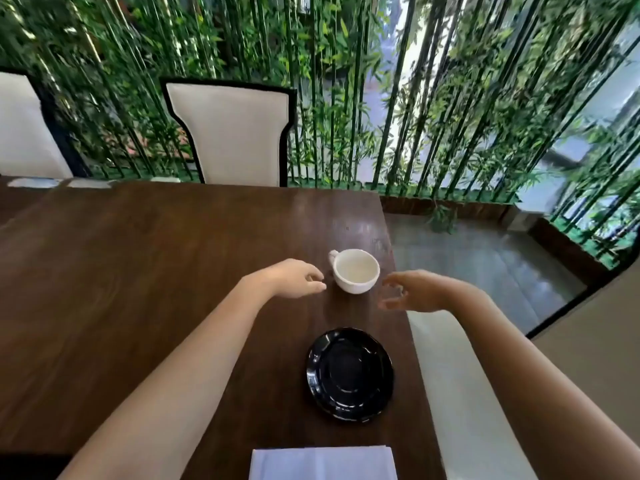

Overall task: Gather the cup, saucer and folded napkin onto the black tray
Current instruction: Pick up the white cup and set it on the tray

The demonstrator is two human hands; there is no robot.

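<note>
Reaching in from both sides, you have the white cup [356, 271] bracketed: left hand [294, 278] just beside its handle side, fingers loosely curled and holding nothing; right hand [414, 291] near the opposite wall, fingers spread in an open claw, also empty. Neither touches the cup that I can tell. Cup stands upright and looks empty, close to the right edge of the dark wood table [138, 289]. Black saucer [349, 374] lies nearer you, well apart from the cup. Folded white napkin [323, 462] sits at the bottom border, partly cut off. No black tray visible; where it lies I cannot tell.

Risks: a careless nudge from your left hand could push the cup toward that table edge. The glossy saucer may slip under a pinch grip.
</note>
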